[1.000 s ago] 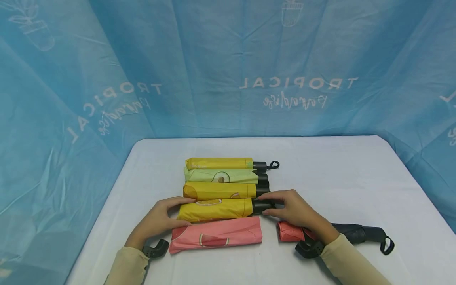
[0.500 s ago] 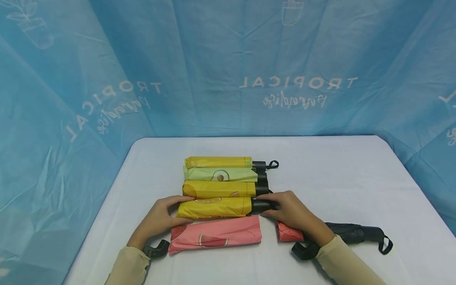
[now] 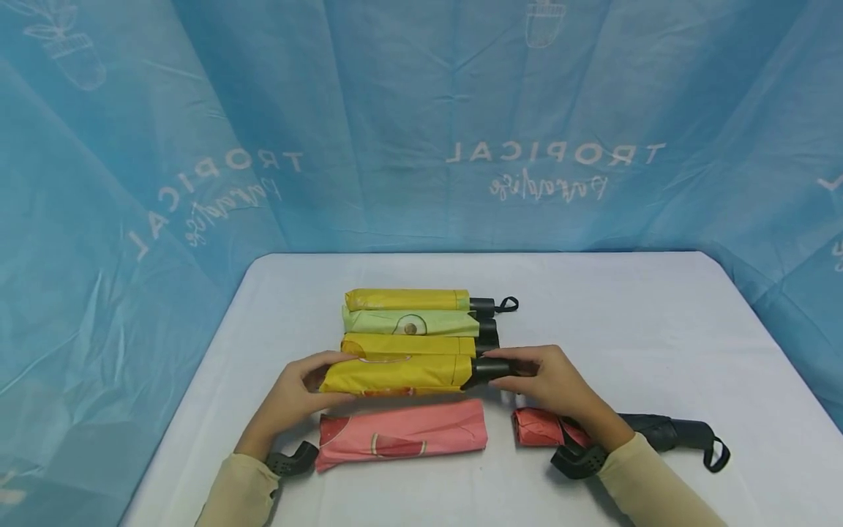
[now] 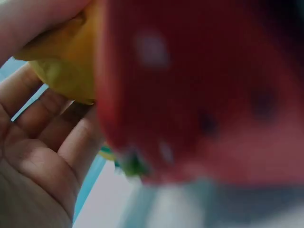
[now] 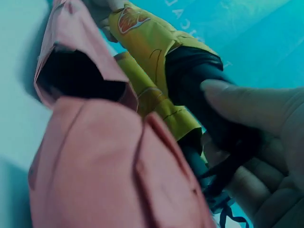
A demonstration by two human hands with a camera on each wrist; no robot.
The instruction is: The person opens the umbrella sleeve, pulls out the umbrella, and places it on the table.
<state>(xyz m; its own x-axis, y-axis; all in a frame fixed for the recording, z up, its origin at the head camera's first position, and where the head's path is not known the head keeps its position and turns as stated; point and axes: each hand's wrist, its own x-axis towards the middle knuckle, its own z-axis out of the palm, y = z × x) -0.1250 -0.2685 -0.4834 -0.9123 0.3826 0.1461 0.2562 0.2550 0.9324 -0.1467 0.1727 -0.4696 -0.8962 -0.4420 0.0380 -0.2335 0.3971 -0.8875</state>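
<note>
In the head view, both hands hold a folded umbrella (image 3: 395, 375) in a yellow fruit-print sleeve, raised a little at the front of a row. My left hand (image 3: 296, 388) grips its sleeve end between thumb and fingers; the left wrist view shows the yellow cloth (image 4: 66, 71) there. My right hand (image 3: 553, 380) pinches the black handle (image 5: 199, 90) at the other end. Behind it lie another yellow umbrella (image 3: 408, 345), a green avocado-print umbrella (image 3: 448, 323) and a yellow one (image 3: 408, 299) farthest back. Nearer me lies a pink watermelon-print sleeve (image 3: 454, 428).
Under my right forearm lies a folded umbrella with a red part (image 3: 536, 427) and a black part with handle (image 3: 688, 432) and strap. The pink sleeve's end gapes dark in the right wrist view. A blue printed curtain (image 3: 421, 110) surrounds the white table (image 3: 626, 307).
Both hands have lifted the front yellow umbrella off its place and tilted it slightly, its lower side turning up. It now overlaps the yellow umbrella behind. The pink sleeve stays put.
</note>
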